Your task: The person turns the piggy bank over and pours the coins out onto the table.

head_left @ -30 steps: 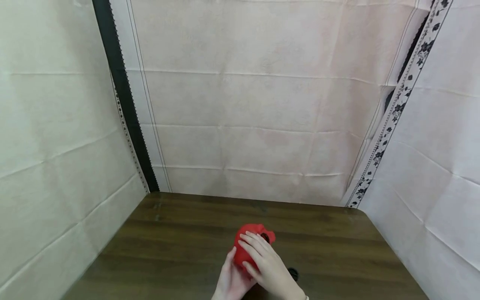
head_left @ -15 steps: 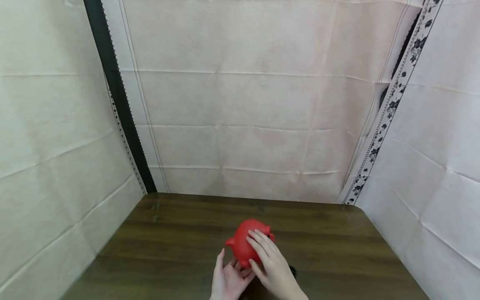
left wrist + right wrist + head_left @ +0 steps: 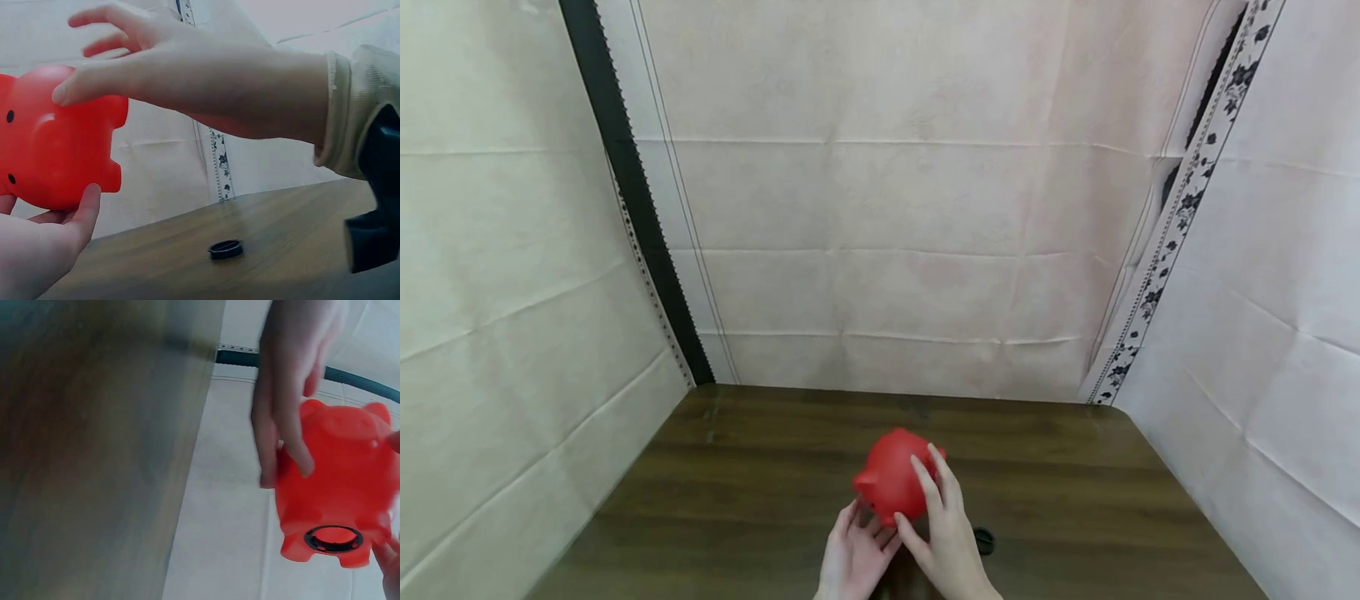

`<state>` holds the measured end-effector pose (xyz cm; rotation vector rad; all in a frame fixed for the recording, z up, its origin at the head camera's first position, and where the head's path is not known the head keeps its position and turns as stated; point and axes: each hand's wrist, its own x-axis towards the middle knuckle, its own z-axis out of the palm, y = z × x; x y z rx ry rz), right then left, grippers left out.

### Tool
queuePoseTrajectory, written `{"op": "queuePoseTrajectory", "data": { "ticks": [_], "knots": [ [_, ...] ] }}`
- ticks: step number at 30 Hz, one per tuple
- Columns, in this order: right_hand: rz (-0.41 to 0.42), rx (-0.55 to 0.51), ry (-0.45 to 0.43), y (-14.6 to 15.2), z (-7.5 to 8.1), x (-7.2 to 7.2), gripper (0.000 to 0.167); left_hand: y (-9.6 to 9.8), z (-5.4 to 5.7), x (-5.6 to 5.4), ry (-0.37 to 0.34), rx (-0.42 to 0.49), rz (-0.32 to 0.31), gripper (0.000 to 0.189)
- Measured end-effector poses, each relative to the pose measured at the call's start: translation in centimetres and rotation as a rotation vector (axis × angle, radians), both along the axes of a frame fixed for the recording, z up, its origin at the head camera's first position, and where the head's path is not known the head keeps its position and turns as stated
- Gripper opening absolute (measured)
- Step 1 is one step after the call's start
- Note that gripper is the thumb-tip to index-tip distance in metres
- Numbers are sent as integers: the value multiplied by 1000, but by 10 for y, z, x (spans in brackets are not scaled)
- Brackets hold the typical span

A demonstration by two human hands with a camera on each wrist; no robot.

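Note:
A red pig-shaped piggy bank [image 3: 892, 477] is held above the table between both hands. My left hand [image 3: 853, 557] cups it from below and the left, thumb against its side in the left wrist view. From the right, my right hand [image 3: 951, 533] holds it with spread fingers and thumb; in the left wrist view this hand [image 3: 181, 75] reaches over the bank [image 3: 62, 147]. Eyes show on the bank there. A black-rimmed round hole [image 3: 334, 539] opens between its feet in the right wrist view. A round black cap [image 3: 983, 541] lies on the table beside my right hand.
The brown wooden table [image 3: 737, 500] reaches back to a white cloth wall [image 3: 880, 250]. Cloth walls also stand at the left [image 3: 512, 333] and right [image 3: 1262, 350], with a dark strip [image 3: 632, 192] at the left corner.
The piggy bank has turned in my hands, and its hole side no longer shows in the head view. My right fingers have shifted and spread on it. The black cap shows more fully.

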<state>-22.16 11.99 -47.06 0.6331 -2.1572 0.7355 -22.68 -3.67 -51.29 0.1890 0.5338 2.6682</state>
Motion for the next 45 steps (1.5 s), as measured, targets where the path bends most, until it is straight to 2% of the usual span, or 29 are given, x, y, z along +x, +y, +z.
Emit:
{"op": "queuePoseTrajectory", "data": {
  "ticks": [6, 9, 12, 14, 16, 19, 24, 28, 31, 35, 38, 42, 45],
  "knots": [
    [-54, -37, -73, 1, -2, 1, 91, 2, 8, -3, -23, -67, 39, 21],
    [-54, -33, -121, 1, -1, 1, 90, 3, 9, -4, -45, -102, 61, 20],
    [-42, -60, -193, 0, 0, 2, 87, 5, 8, -3, -34, -136, 91, 20],
    [-40, -78, -235, 0, 1, 3, 86, 6, 7, -3, -5, -153, 111, 22],
    [-40, -82, -248, -1, 1, 4, 84, 6, 5, -5, 39, -159, 125, 27],
    [-49, -79, -248, -2, -2, 6, 82, 5, 1, -6, 67, -153, 137, 31],
    [-64, -138, -274, -3, -14, 7, 81, 2, -7, -8, 36, -161, 137, 24],
    [-69, -202, -284, -4, -21, 7, 74, 0, -13, -10, 72, -171, 131, 21],
    [-60, -281, -339, -5, -23, 6, 69, 0, -16, -10, 117, -172, 111, 22],
    [-24, -492, -517, -7, -18, 8, 66, 2, -18, -9, 146, -215, 78, 20],
    [-15, -638, -630, -9, -11, 10, 69, 4, -17, -8, 170, -261, 80, 19],
    [-14, -725, -702, -12, -4, 11, 78, 4, -13, -7, 233, -297, 110, 28],
    [-8, -746, -775, -10, -1, 8, 86, 3, -6, -9, 253, -372, 146, 35]
  ]
}}
